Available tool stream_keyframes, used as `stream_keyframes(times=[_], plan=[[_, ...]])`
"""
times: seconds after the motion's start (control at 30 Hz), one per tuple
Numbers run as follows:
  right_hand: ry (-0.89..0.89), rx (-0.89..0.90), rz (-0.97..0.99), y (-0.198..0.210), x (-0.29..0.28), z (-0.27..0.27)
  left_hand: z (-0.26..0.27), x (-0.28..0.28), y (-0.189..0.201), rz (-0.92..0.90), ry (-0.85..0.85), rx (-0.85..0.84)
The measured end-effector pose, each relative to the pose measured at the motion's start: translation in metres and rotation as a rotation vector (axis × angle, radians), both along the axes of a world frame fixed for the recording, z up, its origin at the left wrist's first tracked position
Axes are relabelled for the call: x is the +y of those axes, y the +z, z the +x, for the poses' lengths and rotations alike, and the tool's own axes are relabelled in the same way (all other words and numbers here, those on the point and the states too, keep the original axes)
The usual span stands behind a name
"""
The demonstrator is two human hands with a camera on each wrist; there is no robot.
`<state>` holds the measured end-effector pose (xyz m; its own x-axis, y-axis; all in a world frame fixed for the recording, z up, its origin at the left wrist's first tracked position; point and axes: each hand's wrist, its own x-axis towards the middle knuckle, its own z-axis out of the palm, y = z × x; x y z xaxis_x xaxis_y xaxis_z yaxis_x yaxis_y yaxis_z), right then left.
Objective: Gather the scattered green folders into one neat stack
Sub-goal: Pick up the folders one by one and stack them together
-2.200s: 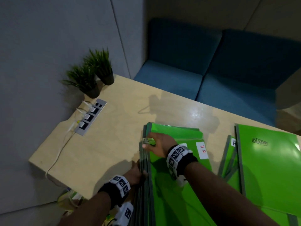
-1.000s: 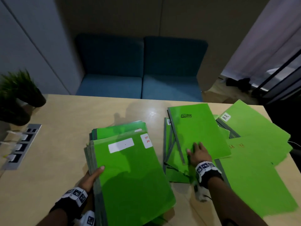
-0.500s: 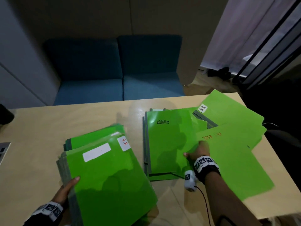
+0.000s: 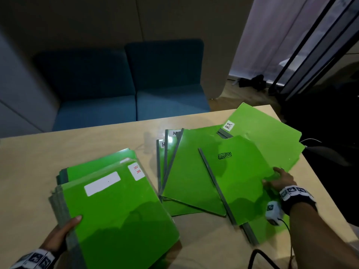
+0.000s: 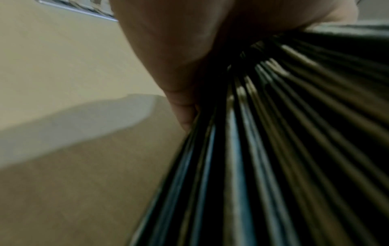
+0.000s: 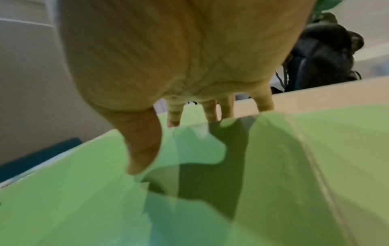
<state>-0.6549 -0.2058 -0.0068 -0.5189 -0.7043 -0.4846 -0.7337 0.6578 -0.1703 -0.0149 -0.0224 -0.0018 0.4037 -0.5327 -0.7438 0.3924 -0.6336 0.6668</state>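
A thick stack of green folders (image 4: pixel 116 210) lies at the near left of the table, its top one bearing a white label and an "H.R" tag. My left hand (image 4: pixel 58 233) grips its grey spine edge, thumb on top; the left wrist view shows the hand (image 5: pixel 179 50) against the stack's layered edges (image 5: pixel 273 149). To the right lie several loose green folders, overlapping and skewed. My right hand (image 4: pixel 279 180) pinches the right edge of the top one, a folder with a black scribble (image 4: pixel 233 171). In the right wrist view the thumb (image 6: pixel 147 141) is on that folder (image 6: pixel 273 166) and the fingers go behind its edge.
Another H.R-labelled folder (image 4: pixel 268 136) reaches the table's far right corner. Bare wood (image 4: pixel 58 152) lies left of and behind the stack. A blue sofa (image 4: pixel 126 90) stands beyond the far edge. A black cable (image 4: pixel 256 257) runs at the near right. A power strip (image 5: pixel 80 8) sits far left.
My right hand has shifted to the scribbled folder's right edge, and the folder has swung to the right, uncovering another green folder beneath. My left hand still holds the stack.
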Motion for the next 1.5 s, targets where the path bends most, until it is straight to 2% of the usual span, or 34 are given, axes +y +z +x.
stream_keyframes(times=[0.13,0.2,0.23,0.33,0.43,0.53,0.57,0.67,0.77,0.8,0.87,0.97,1.07,1.17,1.23,1.43,1.5], plan=[[-0.017,0.122,0.016,-0.011,0.014,0.019,0.007,0.000,-0.018,0.095,-0.014,-0.025],[-0.059,0.129,-0.006,-0.005,0.015,0.028,0.014,0.003,-0.031,0.106,-0.026,-0.028],[-0.073,0.079,-0.061,0.003,0.014,0.035,0.010,0.002,-0.027,0.095,-0.043,-0.023],[-0.080,-0.221,-0.295,0.035,0.011,0.056,-0.004,-0.004,-0.016,0.053,-0.105,0.008],[-0.065,-0.441,-0.407,0.072,0.000,0.074,-0.008,-0.006,-0.011,0.025,-0.129,0.025],[0.019,-0.642,-0.500,0.097,-0.020,0.097,0.006,-0.005,-0.025,0.056,-0.137,0.017],[0.040,-0.699,-0.508,0.098,-0.025,0.109,0.017,-0.002,-0.041,0.066,-0.162,0.009],[0.084,-0.859,-0.467,0.089,-0.033,0.166,0.062,0.010,-0.125,0.089,-0.221,0.001],[0.207,-0.951,-0.295,0.066,-0.029,0.233,0.048,0.003,-0.091,0.103,-0.296,-0.030],[0.226,-0.965,-0.259,0.059,-0.025,0.254,0.046,0.001,-0.093,0.092,-0.297,-0.047],[0.249,-0.971,-0.134,0.046,-0.020,0.287,0.036,-0.003,-0.072,0.087,-0.280,-0.080],[0.368,-0.890,0.026,0.026,-0.012,0.314,0.024,0.000,-0.042,0.070,-0.287,-0.030],[0.333,-0.846,-0.011,0.011,-0.006,0.336,0.011,0.000,-0.018,0.068,-0.271,-0.024],[0.574,-0.605,0.031,0.004,0.004,0.354,0.006,-0.002,-0.019,0.074,-0.236,0.011],[0.639,-0.416,0.035,0.004,0.014,0.366,0.004,-0.002,-0.019,0.102,-0.246,0.033],[0.613,-0.431,0.084,0.011,0.034,0.384,0.014,0.000,-0.045,0.201,-0.305,-0.028],[0.562,-0.487,0.079,0.015,0.037,0.385,0.011,-0.003,-0.037,0.245,-0.321,-0.055]])
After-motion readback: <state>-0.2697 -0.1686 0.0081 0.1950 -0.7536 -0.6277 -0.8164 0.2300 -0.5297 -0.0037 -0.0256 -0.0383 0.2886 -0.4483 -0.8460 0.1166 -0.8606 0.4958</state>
